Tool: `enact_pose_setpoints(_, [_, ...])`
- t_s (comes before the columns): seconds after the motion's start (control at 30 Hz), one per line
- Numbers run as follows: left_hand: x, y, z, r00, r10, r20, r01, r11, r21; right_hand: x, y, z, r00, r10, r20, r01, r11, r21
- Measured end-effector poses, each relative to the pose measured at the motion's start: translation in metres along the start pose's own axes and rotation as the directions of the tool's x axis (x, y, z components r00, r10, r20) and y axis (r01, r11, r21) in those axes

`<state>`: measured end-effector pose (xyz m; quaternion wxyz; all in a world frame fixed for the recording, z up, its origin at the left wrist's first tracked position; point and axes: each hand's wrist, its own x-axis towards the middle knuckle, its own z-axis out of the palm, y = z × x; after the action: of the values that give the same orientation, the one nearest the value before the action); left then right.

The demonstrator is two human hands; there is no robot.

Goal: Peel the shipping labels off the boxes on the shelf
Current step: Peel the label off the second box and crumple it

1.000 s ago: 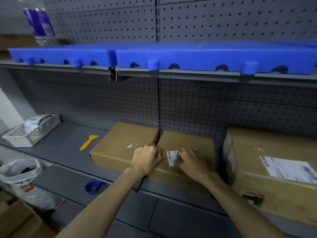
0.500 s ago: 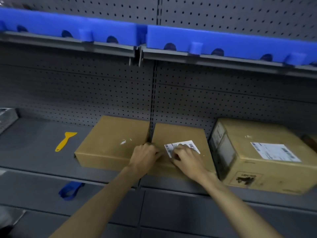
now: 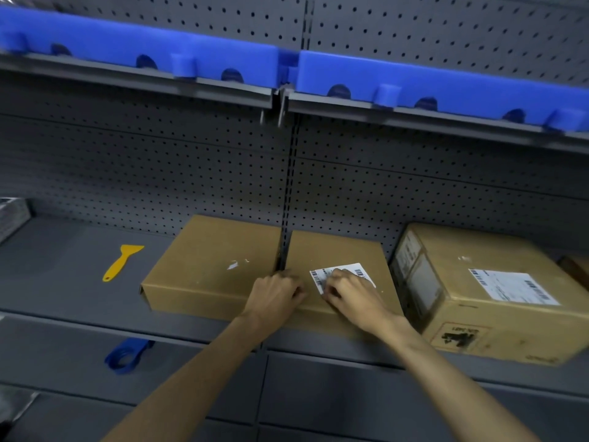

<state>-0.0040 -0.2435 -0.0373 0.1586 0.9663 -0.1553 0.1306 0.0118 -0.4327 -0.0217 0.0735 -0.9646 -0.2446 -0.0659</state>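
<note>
Three brown cardboard boxes stand on the grey shelf [image 3: 63, 256]. The left box [image 3: 207, 260] bears only white label scraps. The middle box [image 3: 338, 250] carries a white barcode label [image 3: 350, 270] on its top. My right hand [image 3: 353, 295] lies on that label, fingertips pinched at its near left corner. My left hand [image 3: 277, 296] is curled against the front left top edge of the middle box, steadying it. The larger right box [image 3: 497, 317] has a full white shipping label [image 3: 513, 287] on top.
A yellow plastic scraper [image 3: 122, 261] lies on the shelf left of the boxes. A blue tape roll [image 3: 126, 355] hangs at the lower shelf's front. Blue plastic pallets [image 3: 430, 81] sit on the shelf above. A pegboard wall backs the shelving. A basket edge [image 3: 12, 215] shows far left.
The view swung right and down, pushing the white basket and bag out of frame. More of the middle box's label shows now; both hands have stayed at its left end.
</note>
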Motion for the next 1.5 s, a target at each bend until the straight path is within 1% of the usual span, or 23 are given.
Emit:
enact_pose_setpoints(0.13, [-0.002,0.000,-0.002,1.000,0.018,0.012,-0.018,0.999,-0.051,0.001,0.001,0.003,1.000,-0.020,0.002,0.020,0.999,-0.037])
enact_pose_setpoints(0.37, [-0.003,0.005,-0.007,1.000,0.010,0.020,-0.009,1.000,-0.030,0.003,0.002,0.000,0.999,-0.042,0.021,0.043,0.995,-0.092])
enact_pose_setpoints(0.53, [-0.001,0.007,-0.007,1.000,-0.010,0.024,0.010,1.000,0.013,0.003,-0.003,0.000,0.998,-0.057,0.026,0.061,0.982,-0.180])
enact_pose_setpoints(0.63, [-0.001,0.006,-0.005,0.999,-0.014,0.040,0.013,0.999,0.031,0.005,0.000,-0.004,0.998,-0.045,0.045,0.051,0.988,-0.146])
enact_pose_setpoints(0.77, [0.001,0.005,-0.004,0.999,-0.001,0.038,-0.002,0.999,0.054,0.006,0.010,-0.013,0.999,0.026,0.020,-0.025,0.999,-0.047])
enact_pose_setpoints(0.9, [0.004,0.002,0.001,0.998,0.031,0.053,-0.035,0.996,0.086,0.003,0.007,-0.008,0.999,0.025,0.044,-0.026,1.000,0.015])
enact_pose_setpoints(1.0, [0.005,0.003,0.004,0.997,0.024,0.070,-0.031,0.993,0.114,0.003,0.002,-0.002,0.999,0.001,0.049,-0.001,1.000,-0.001])
enact_pose_setpoints(1.13, [0.005,0.005,0.004,0.996,0.002,0.086,-0.015,0.988,0.155,0.006,0.002,0.005,0.999,-0.014,0.047,0.017,0.998,-0.065])
enact_pose_setpoints(1.27, [0.002,0.005,0.005,0.996,0.005,0.085,-0.018,0.988,0.152,0.009,0.009,-0.002,0.996,0.018,0.087,-0.015,1.000,-0.027])
enact_pose_setpoints(1.4, [0.002,0.004,0.007,0.997,0.012,0.080,-0.026,0.985,0.168,0.008,0.016,-0.007,0.994,0.104,0.024,-0.105,0.994,0.043])
enact_pose_setpoints(1.5, [0.002,0.005,0.006,0.997,0.012,0.082,-0.026,0.985,0.168,0.004,0.009,-0.002,0.997,0.066,-0.040,-0.065,0.998,0.008])
